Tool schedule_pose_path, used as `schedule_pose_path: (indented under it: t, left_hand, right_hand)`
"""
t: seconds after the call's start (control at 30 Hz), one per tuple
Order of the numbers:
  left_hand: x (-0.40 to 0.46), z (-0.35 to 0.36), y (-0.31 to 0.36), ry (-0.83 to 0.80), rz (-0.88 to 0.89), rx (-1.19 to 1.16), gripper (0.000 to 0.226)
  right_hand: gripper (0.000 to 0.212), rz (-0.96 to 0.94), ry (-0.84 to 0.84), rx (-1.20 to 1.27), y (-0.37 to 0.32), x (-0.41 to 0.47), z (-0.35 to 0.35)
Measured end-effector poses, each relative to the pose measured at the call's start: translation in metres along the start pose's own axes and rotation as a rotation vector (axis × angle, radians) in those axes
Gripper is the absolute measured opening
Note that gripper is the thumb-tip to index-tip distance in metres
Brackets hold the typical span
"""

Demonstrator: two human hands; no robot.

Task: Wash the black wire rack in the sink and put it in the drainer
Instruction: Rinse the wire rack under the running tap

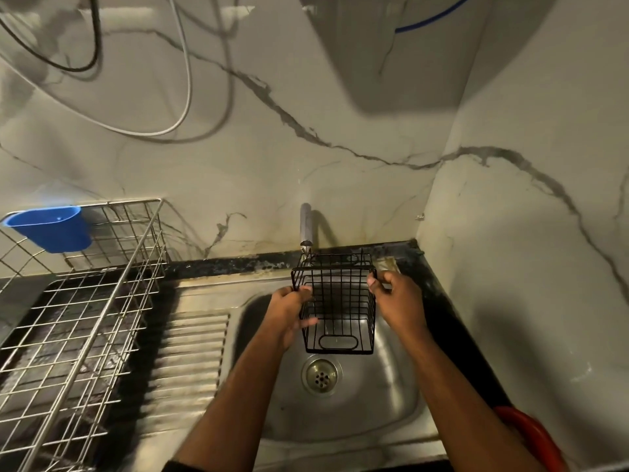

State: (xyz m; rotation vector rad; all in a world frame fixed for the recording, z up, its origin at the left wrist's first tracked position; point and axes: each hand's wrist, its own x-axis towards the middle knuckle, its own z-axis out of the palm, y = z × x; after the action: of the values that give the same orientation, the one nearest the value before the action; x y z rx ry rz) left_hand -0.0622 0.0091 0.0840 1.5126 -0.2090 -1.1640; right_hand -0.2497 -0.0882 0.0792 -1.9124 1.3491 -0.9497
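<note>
Head view: tap (306,229) spout behind black wire rack (337,301), water indistinct

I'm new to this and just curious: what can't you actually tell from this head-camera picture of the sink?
- Whether water runs from the tap: the stream is too faint to make out.
- Whether the black wire rack, gripped by the left hand and right hand, is wet or soapy: too fine.
- The drainer: cut off by the left edge.
- The red object: cut off at bottom right.
</note>
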Motion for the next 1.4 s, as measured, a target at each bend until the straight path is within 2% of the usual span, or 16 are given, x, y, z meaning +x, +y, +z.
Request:
schedule_pose_path:
  t: [0.13,0.3,0.47,0.87,1.4]
  left_hand:
    - [0.002,0.002,-0.003,-0.003,0.013,-0.001,0.049]
    - [0.003,0.003,-0.004,-0.011,0.013,-0.006,0.045]
    - [0.005,-0.001,0.0,0.012,0.025,-0.026,0.047]
    - [0.004,-0.016,-0.005,0.003,0.052,-0.035,0.044]
    - [-0.01,-0.022,-0.001,0.006,0.05,-0.083,0.036]
  right_hand:
    - [0.027,0.03,-0.011,0.004,-0.002,-0.005,-0.005]
    - [0.032,0.064,-0.007,0.019,0.001,-0.007,-0.007]
    - [0.026,0.059,0.001,0.027,-0.001,-0.003,-0.003]
    - [0.032,0.082,-0.001,0.089,-0.005,-0.004,0.01]
    - [0.029,0.056,-0.008,0.106,-0.012,-0.007,0.007]
